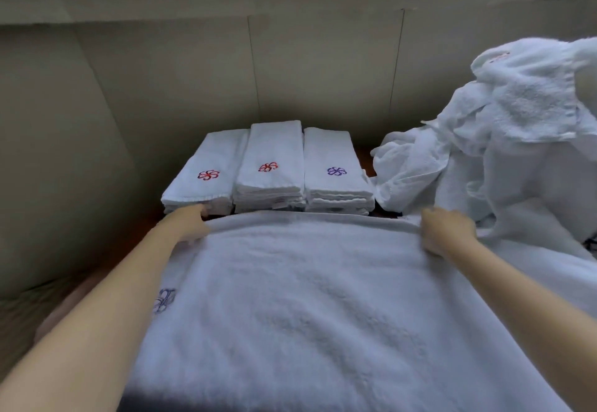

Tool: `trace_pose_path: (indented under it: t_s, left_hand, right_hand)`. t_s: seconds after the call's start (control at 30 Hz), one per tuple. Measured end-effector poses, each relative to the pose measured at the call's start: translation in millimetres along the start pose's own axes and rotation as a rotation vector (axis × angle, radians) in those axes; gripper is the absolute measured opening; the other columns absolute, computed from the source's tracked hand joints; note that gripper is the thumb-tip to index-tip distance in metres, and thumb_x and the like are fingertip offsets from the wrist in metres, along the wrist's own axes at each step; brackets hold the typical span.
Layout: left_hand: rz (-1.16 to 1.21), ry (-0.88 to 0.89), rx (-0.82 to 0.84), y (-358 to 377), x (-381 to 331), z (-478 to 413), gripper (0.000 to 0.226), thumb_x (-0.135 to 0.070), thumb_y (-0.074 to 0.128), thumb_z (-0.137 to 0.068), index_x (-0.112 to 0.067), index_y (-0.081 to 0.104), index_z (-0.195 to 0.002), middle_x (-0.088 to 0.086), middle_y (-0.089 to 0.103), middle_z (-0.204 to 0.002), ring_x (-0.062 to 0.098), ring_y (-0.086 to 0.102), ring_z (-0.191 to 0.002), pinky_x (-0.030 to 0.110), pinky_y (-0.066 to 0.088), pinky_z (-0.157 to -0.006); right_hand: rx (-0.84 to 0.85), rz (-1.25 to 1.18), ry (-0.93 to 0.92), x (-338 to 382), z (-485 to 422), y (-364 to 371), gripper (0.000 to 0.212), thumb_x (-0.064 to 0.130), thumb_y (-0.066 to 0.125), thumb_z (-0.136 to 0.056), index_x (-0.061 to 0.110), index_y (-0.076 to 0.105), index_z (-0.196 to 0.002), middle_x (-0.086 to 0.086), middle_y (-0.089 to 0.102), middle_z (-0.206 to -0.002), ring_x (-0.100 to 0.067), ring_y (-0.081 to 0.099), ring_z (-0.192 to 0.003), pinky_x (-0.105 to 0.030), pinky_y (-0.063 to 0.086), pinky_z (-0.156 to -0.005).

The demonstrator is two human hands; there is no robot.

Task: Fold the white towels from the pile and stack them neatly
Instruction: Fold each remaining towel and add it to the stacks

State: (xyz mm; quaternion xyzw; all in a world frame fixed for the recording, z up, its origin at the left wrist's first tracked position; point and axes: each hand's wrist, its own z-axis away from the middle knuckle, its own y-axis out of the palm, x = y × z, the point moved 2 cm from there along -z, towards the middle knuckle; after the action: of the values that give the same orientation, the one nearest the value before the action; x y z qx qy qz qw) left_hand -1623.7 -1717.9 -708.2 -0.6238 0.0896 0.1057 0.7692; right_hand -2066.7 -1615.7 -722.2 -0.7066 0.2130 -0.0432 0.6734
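— Fingers first: what are they doing?

— Fingers of the left hand [190,226] curl over the far left corner of the spread towel [307,298]; those of the right hand [447,232] are bunched round the far edge near the right corner; both hands grasp the same hem.

— And the towel itself?

— It lies flat on the bench [139,234], stretching from the far hem back toward the person; a purple emblem [164,300] shows near its left edge; the held edge runs left to right, just short of the three folded stacks [269,169].

— So which way does the fold go?

— My guess: toward the body, since the free cloth all lies nearer than the hands; neither hand is clearly closer; the unfolded pile [504,140] waits at the right.
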Motion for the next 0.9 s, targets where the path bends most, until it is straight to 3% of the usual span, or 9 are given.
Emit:
trace_pose_path:
  t_s: [0.1, 0.3, 0.4, 0.5, 0.6, 0.67, 0.73, 0.83, 0.9]
  left_hand:
    - [0.083, -0.069, 0.209, -14.5, 5.1, 2.4, 0.055, -0.001, 0.056, -0.079, -0.023, 0.045, -0.128, 0.008, 0.053, -0.088, 0.019, 0.05, -0.062, 0.023, 0.039, -0.048]
    - [-0.038, -0.147, 0.29, -30.6, 9.0, 14.0, 0.004, -0.002, 0.058, -0.083, 0.0, 0.059, -0.086, 0.011, 0.059, -0.058, 0.02, 0.054, -0.046, 0.027, 0.048, -0.049]
    - [-0.018, -0.083, 0.098, -44.9, 4.8, 20.3, 0.01, -0.008, 0.058, -0.09, 0.001, 0.058, -0.086, 0.018, 0.069, -0.069, 0.027, 0.062, -0.057, 0.038, 0.056, -0.062]
    - [-0.05, -0.012, -0.324, -69.7, -3.4, 24.4, 0.009, -0.006, 0.053, -0.088, -0.007, 0.05, -0.08, 0.014, 0.065, -0.085, 0.033, 0.058, -0.078, 0.033, 0.044, -0.062]
    - [0.274, 0.003, -0.661, -77.8, -6.9, 34.5, 0.017, 0.005, 0.041, -0.079, -0.012, 0.043, -0.076, 0.011, 0.053, -0.091, 0.029, 0.047, -0.082, 0.032, 0.036, -0.066]
    - [0.564, 0.016, -0.689, -65.5, -4.4, 43.1, 0.019, 0.005, 0.036, -0.077, -0.013, 0.04, -0.073, 0.007, 0.059, -0.099, 0.029, 0.051, -0.088, 0.031, 0.037, -0.066]
    - [0.811, -0.024, -0.665, -40.7, -0.3, 56.5, 0.009, -0.005, 0.042, -0.079, -0.011, 0.049, -0.078, 0.007, 0.063, -0.114, 0.032, 0.057, -0.101, 0.033, 0.041, -0.072]
    - [1.078, -0.181, -0.66, 8.9, 9.9, 85.7, 0.022, -0.033, 0.049, -0.069, -0.013, 0.055, -0.076, 0.005, 0.06, -0.085, 0.025, 0.053, -0.083, 0.032, 0.037, -0.069]
    - [1.1, -0.306, -0.667, 33.4, 19.1, 101.2, 0.021, -0.036, 0.057, -0.07, -0.016, 0.054, -0.077, 0.001, 0.054, -0.081, 0.023, 0.051, -0.08, 0.031, 0.036, -0.065]
  right_hand:
    - [-0.05, -0.033, 0.058, -4.6, 1.9, 1.3, 0.027, 0.005, 0.045, -0.087, 0.014, 0.058, -0.11, -0.007, 0.061, -0.112, -0.028, 0.061, -0.102, -0.033, 0.045, -0.074]
    - [-0.207, -0.226, 0.105, -21.8, 9.0, -10.3, 0.029, -0.005, 0.042, -0.084, 0.005, 0.052, -0.109, -0.024, 0.06, -0.105, -0.043, 0.059, -0.097, -0.038, 0.045, -0.073]
    - [-0.335, -0.335, 0.119, -34.6, 9.4, -37.1, 0.023, -0.005, 0.046, -0.082, 0.001, 0.056, -0.102, -0.032, 0.06, -0.097, -0.047, 0.059, -0.091, -0.042, 0.045, -0.071]
    - [-0.536, -0.45, 0.146, -45.9, 11.1, -69.5, 0.018, -0.008, 0.046, -0.082, -0.003, 0.056, -0.096, -0.038, 0.059, -0.085, -0.053, 0.058, -0.081, -0.043, 0.04, -0.064]
    - [-0.619, -0.573, 0.166, -50.9, 18.4, -84.6, 0.022, -0.009, 0.042, -0.082, -0.009, 0.056, -0.098, -0.042, 0.056, -0.085, -0.053, 0.056, -0.083, -0.046, 0.04, -0.064]
    - [-0.617, -0.666, 0.172, -49.1, 32.1, -82.8, 0.029, 0.0, 0.035, -0.081, -0.011, 0.056, -0.096, -0.042, 0.056, -0.09, -0.052, 0.055, -0.086, -0.049, 0.042, -0.069]
    - [-0.607, -0.747, 0.147, -43.6, 49.8, -69.6, 0.045, 0.01, 0.027, -0.071, -0.011, 0.058, -0.096, -0.04, 0.057, -0.095, -0.051, 0.055, -0.091, -0.049, 0.042, -0.075]
    - [-0.483, -0.791, 0.139, -31.5, 81.3, -31.7, 0.039, 0.007, 0.031, -0.075, -0.007, 0.059, -0.098, -0.036, 0.057, -0.104, -0.048, 0.055, -0.095, -0.049, 0.042, -0.08]
    - [-0.363, -0.781, 0.169, -28.8, 99.5, -7.7, 0.03, -0.003, 0.041, -0.082, -0.002, 0.059, -0.105, -0.031, 0.058, -0.113, -0.047, 0.056, -0.098, -0.049, 0.044, -0.082]
